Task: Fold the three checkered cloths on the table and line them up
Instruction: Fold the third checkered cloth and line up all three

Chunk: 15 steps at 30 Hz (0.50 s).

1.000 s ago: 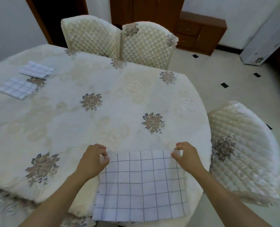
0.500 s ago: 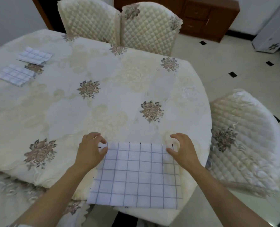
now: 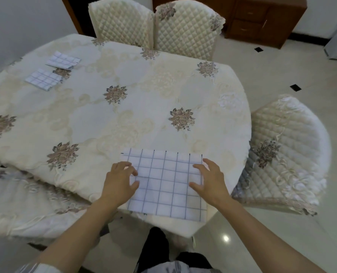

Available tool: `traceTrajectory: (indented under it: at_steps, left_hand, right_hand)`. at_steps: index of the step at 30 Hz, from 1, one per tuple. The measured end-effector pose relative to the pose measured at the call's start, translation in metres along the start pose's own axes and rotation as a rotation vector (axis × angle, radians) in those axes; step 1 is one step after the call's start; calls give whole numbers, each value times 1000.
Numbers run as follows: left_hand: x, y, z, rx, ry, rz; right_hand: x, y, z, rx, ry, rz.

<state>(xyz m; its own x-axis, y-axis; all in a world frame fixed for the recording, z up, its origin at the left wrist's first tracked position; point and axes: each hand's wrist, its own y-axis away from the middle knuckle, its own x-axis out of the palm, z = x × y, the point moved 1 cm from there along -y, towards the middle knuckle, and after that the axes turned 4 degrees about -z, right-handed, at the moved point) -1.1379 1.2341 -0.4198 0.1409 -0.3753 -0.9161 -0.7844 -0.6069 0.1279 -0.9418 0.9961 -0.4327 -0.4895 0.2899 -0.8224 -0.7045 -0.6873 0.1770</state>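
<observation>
A white cloth with thin blue checks [image 3: 167,186] lies flat at the near edge of the cream, flower-patterned bench [image 3: 124,115]. The left hand [image 3: 120,182] and right hand [image 3: 210,182] rest on its sides, fingers released and loosely spread (gripping nothing). At the far left lie a nearer folded checkered cloth [image 3: 43,78] and a farther folded checkered cloth [image 3: 62,60].

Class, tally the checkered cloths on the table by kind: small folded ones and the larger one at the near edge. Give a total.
Small folded checkered cloths: 2
Larger checkered cloth at the near edge: 1
Total: 3
</observation>
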Motion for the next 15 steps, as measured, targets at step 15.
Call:
traceTrajectory:
  at_steps: [15]
  left_hand:
    - [48, 12, -13, 410, -393, 192]
  right_hand:
    - [85, 34, 61, -125, 242, 122]
